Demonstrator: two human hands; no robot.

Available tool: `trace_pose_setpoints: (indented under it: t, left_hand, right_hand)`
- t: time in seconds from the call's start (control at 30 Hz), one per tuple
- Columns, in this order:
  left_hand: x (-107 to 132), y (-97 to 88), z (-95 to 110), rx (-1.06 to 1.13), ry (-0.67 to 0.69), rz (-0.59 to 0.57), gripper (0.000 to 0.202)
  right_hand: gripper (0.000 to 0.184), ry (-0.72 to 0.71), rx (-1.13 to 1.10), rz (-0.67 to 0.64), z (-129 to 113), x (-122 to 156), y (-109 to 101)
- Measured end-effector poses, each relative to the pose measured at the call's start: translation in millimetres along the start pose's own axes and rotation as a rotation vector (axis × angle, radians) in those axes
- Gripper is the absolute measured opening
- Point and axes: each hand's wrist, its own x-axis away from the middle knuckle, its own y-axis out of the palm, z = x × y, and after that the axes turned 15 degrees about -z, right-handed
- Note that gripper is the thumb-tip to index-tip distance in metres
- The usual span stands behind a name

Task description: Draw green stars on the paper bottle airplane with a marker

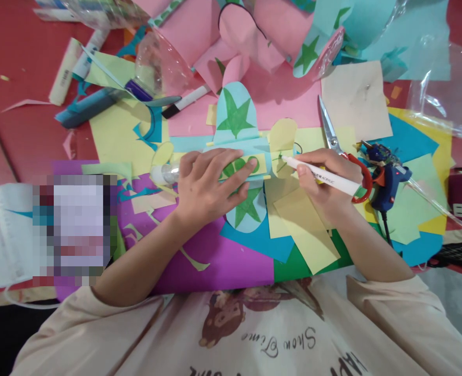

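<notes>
A plastic bottle wrapped in light-blue paper lies on its side on the table. Light-blue wing shapes with green stars stick out from it above and below, and a yellow strip with green circles runs along it. My left hand is laid over the bottle, fingers bent round it, holding it down. In my right hand is a white acrylic marker; its tip meets a yellow paper piece at the bottle's right end, where short green lines show.
Red-handled scissors lie open just beyond my right hand. A blue glue gun with a cord rests at the right. Pink paper shapes fill the back; markers and scraps cover the left. Purple card lies in front.
</notes>
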Motion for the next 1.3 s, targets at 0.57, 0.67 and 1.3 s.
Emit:
trace_pose_setpoints:
  t: [0.57, 0.67, 1.3]
  left_hand:
    - [-4.2, -2.3, -0.1, -0.049, 0.037, 0.068, 0.03]
    - [-4.3, -2.5, -0.6, -0.044, 0.026, 0.042, 0.032]
    - [-2.4, -0.9, -0.5, -0.014, 0.018, 0.039, 0.037]
  right_hand:
    - [0.007, -0.144, 0.066, -0.098, 3.1, 2.2, 0.5]
    - [0.009, -0.097, 0.047, -0.067, 3.2, 3.2, 0.8]
    - [0.007, 0.051, 0.003, 0.043, 3.3, 3.0, 1.1]
